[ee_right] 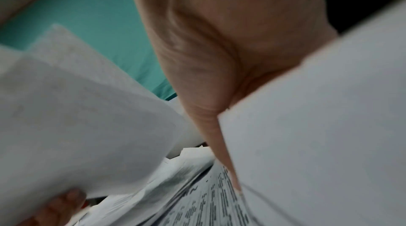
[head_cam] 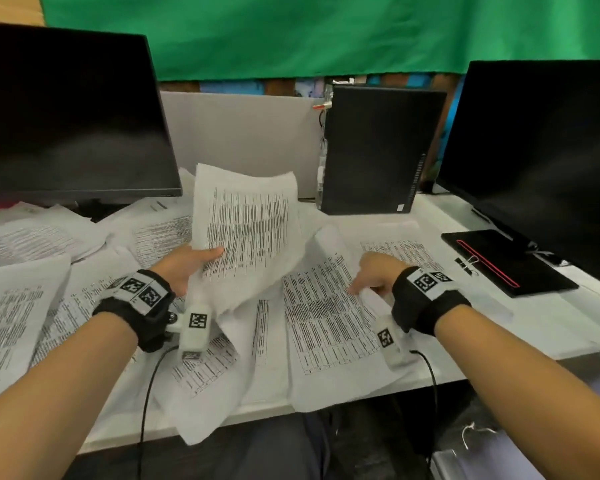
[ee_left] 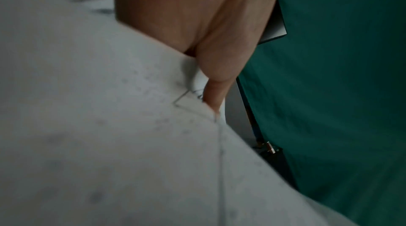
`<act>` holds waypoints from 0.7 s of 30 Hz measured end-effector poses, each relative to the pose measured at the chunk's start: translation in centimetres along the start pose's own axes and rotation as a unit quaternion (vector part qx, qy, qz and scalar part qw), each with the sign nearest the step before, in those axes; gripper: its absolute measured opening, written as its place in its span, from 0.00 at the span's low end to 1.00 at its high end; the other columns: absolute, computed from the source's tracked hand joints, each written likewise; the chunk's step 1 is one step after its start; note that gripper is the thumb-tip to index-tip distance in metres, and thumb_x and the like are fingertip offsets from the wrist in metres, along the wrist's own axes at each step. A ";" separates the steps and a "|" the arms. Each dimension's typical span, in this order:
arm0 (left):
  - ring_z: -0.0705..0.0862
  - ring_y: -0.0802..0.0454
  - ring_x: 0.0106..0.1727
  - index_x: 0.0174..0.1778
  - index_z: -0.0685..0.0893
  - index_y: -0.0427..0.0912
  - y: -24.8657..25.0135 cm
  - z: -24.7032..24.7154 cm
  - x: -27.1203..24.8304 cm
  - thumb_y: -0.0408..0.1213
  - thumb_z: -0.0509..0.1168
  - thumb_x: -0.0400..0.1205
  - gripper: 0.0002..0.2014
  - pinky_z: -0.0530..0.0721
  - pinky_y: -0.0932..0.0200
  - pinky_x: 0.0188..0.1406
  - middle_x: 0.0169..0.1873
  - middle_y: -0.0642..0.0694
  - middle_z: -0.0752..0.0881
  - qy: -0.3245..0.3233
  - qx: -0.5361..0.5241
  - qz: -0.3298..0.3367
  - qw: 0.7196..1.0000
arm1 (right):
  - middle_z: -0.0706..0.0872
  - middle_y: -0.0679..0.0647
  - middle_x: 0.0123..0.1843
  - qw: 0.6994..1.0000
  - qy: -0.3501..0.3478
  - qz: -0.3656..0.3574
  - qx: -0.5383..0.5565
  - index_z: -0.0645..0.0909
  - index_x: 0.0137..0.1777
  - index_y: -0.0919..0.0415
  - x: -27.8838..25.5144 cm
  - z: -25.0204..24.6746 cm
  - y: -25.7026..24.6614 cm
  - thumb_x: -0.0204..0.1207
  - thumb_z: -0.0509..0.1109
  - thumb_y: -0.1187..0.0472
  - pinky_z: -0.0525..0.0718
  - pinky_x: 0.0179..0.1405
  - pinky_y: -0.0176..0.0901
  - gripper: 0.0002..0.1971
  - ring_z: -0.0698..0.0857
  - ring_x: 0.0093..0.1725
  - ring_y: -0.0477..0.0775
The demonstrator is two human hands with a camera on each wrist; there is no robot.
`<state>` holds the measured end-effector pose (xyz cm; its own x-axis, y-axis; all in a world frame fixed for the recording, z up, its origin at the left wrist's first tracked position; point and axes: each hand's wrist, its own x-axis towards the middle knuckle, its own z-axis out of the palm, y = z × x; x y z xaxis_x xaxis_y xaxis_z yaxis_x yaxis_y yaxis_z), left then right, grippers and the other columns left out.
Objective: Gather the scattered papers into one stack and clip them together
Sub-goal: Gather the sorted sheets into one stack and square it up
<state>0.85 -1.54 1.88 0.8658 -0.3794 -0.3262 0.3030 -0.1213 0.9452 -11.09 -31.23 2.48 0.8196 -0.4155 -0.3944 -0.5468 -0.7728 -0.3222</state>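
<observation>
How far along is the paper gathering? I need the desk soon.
Early stage. Done: the left hand holds a few gathered sheets raised off the desk. In hand: the right hand is taking hold of the next sheet lying flat. Left: loose papers cover the left side of the desk, and the binder clip lies unused beside the monitor stand.

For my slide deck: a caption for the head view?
Left hand lifts printed sheets while right hand grips another sheet on the desk.
</observation>
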 end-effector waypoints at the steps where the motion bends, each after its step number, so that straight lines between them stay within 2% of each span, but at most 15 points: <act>1: 0.88 0.43 0.52 0.62 0.81 0.38 -0.4 -0.8 0.5 0.42 0.71 0.77 0.20 0.87 0.46 0.49 0.55 0.40 0.88 0.020 0.046 -0.007 0.999 | 0.86 0.66 0.59 1.000 0.026 -0.009 -0.012 0.77 0.68 0.74 -0.1 -0.5 -0.6 0.75 0.77 0.61 0.86 0.62 0.58 0.25 0.87 0.56 0.65; 3: 0.85 0.40 0.59 0.64 0.81 0.42 -2.4 -3.5 3.5 0.57 0.79 0.61 0.38 0.81 0.39 0.62 0.58 0.42 0.87 0.044 0.132 -0.024 0.990 | 0.81 0.67 0.69 0.992 0.117 -0.039 -0.017 0.75 0.72 0.71 -0.4 -2.4 -1.9 0.80 0.71 0.62 0.80 0.63 0.52 0.22 0.81 0.67 0.67; 4: 0.84 0.39 0.60 0.64 0.80 0.42 -3.4 -4.4 4.6 0.62 0.81 0.53 0.46 0.79 0.36 0.64 0.58 0.42 0.87 0.050 0.155 -0.029 0.986 | 0.80 0.67 0.69 0.981 0.185 -0.059 0.000 0.76 0.70 0.69 -0.6 -3.4 -2.5 0.81 0.67 0.63 0.79 0.62 0.51 0.19 0.80 0.68 0.68; 5: 0.85 0.38 0.59 0.63 0.81 0.41 -4.2 -5.2 5.5 0.63 0.81 0.49 0.49 0.79 0.36 0.63 0.57 0.41 0.88 0.057 0.149 -0.038 0.987 | 0.82 0.67 0.66 0.961 0.263 -0.077 0.033 0.78 0.65 0.66 -0.9 -4.5 -3.1 0.82 0.64 0.64 0.79 0.59 0.52 0.14 0.80 0.66 0.69; 7: 0.85 0.37 0.57 0.63 0.81 0.36 -4.4 -4.7 4.5 0.54 0.80 0.63 0.36 0.80 0.36 0.63 0.56 0.37 0.88 0.091 0.118 -0.033 0.988 | 0.83 0.63 0.53 0.894 0.411 -0.109 0.139 0.77 0.56 0.63 -1.7 -6.1 -4.3 0.84 0.59 0.64 0.78 0.50 0.51 0.06 0.82 0.54 0.65; 8: 0.85 0.37 0.58 0.63 0.80 0.35 -4.3 -4.4 4.0 0.49 0.77 0.70 0.31 0.79 0.37 0.64 0.57 0.37 0.87 0.108 0.110 -0.030 0.988 | 0.81 0.59 0.48 0.855 0.458 -0.128 0.208 0.75 0.55 0.63 -2.1 -6.8 -4.8 0.86 0.58 0.63 0.77 0.45 0.47 0.06 0.81 0.49 0.61; 10: 0.84 0.37 0.60 0.66 0.78 0.38 -3.6 -4.0 3.2 0.51 0.74 0.72 0.30 0.78 0.36 0.65 0.58 0.39 0.86 0.134 0.094 -0.012 0.986 | 0.79 0.54 0.47 0.786 0.495 -0.156 0.336 0.75 0.58 0.65 -2.3 -7.9 -6.1 0.88 0.57 0.61 0.72 0.41 0.37 0.09 0.79 0.46 0.54; 11: 0.84 0.38 0.60 0.66 0.78 0.40 -3.2 -4.0 2.9 0.52 0.73 0.72 0.30 0.78 0.36 0.65 0.58 0.40 0.87 0.135 0.084 0.002 0.987 | 0.80 0.53 0.50 0.762 0.486 -0.158 0.397 0.76 0.62 0.67 -2.1 -8.3 -6.6 0.88 0.58 0.61 0.74 0.44 0.36 0.11 0.80 0.49 0.53; 13: 0.86 0.39 0.57 0.63 0.81 0.40 -1.9 -4.2 2.3 0.50 0.71 0.76 0.24 0.80 0.39 0.64 0.55 0.41 0.88 0.115 0.050 0.015 0.992 | 0.84 0.56 0.59 0.741 0.384 -0.142 0.533 0.77 0.68 0.68 -0.8 -8.4 -7.7 0.85 0.60 0.64 0.83 0.59 0.48 0.15 0.84 0.59 0.57; 14: 0.87 0.40 0.55 0.62 0.82 0.40 -1.0 -4.4 1.9 0.47 0.70 0.78 0.20 0.81 0.41 0.62 0.53 0.40 0.89 0.107 0.029 0.008 0.994 | 0.84 0.62 0.65 0.742 0.310 -0.129 0.580 0.76 0.72 0.69 -0.2 -7.9 -8.2 0.84 0.60 0.65 0.83 0.65 0.53 0.18 0.84 0.65 0.63; 16: 0.88 0.42 0.54 0.60 0.84 0.39 0.0 -6.0 2.4 0.47 0.71 0.77 0.20 0.83 0.44 0.60 0.54 0.40 0.89 0.095 -0.009 0.000 0.995 | 0.77 0.68 0.76 0.765 0.146 -0.108 0.618 0.70 0.77 0.72 0.4 -6.0 -9.3 0.86 0.58 0.67 0.79 0.69 0.54 0.21 0.78 0.74 0.68; 18: 0.87 0.43 0.56 0.58 0.86 0.41 -0.8 -9.0 5.1 0.60 0.80 0.58 0.36 0.80 0.44 0.64 0.54 0.44 0.90 0.130 -0.002 -0.008 0.992 | 0.74 0.68 0.78 0.769 0.033 -0.090 0.633 0.66 0.80 0.72 1.0 -3.8 -10.3 0.88 0.55 0.69 0.82 0.65 0.51 0.22 0.77 0.75 0.67; 19: 0.86 0.44 0.57 0.57 0.85 0.39 -1.1 -9.8 5.4 0.64 0.80 0.51 0.43 0.78 0.46 0.65 0.53 0.44 0.89 0.151 0.045 -0.027 0.987 | 0.76 0.68 0.76 0.751 -0.016 -0.092 0.653 0.67 0.80 0.71 1.3 -2.8 -10.7 0.88 0.54 0.70 0.86 0.57 0.51 0.21 0.82 0.69 0.68; 20: 0.85 0.45 0.56 0.55 0.84 0.36 -1.1 -9.8 4.6 0.65 0.79 0.54 0.42 0.77 0.49 0.64 0.51 0.45 0.89 0.174 0.108 -0.038 0.978 | 0.81 0.67 0.70 0.722 -0.058 -0.095 0.683 0.69 0.79 0.69 1.8 -1.7 -11.2 0.88 0.54 0.72 0.90 0.47 0.54 0.20 0.87 0.60 0.69; 21: 0.82 0.46 0.54 0.52 0.82 0.36 -1.1 -9.4 3.3 0.61 0.77 0.64 0.33 0.76 0.53 0.61 0.47 0.45 0.87 0.176 0.163 -0.040 0.970 | 0.86 0.67 0.64 0.698 -0.105 -0.100 0.701 0.71 0.77 0.67 2.3 -0.8 -11.8 0.87 0.54 0.73 0.91 0.42 0.58 0.20 0.90 0.53 0.68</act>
<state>7.10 5.97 -0.35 0.9443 -0.0260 -0.3280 0.2832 -0.4431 0.8506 -2.62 -23.50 6.02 0.9407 -0.1739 -0.2911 -0.1756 0.4846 -0.8570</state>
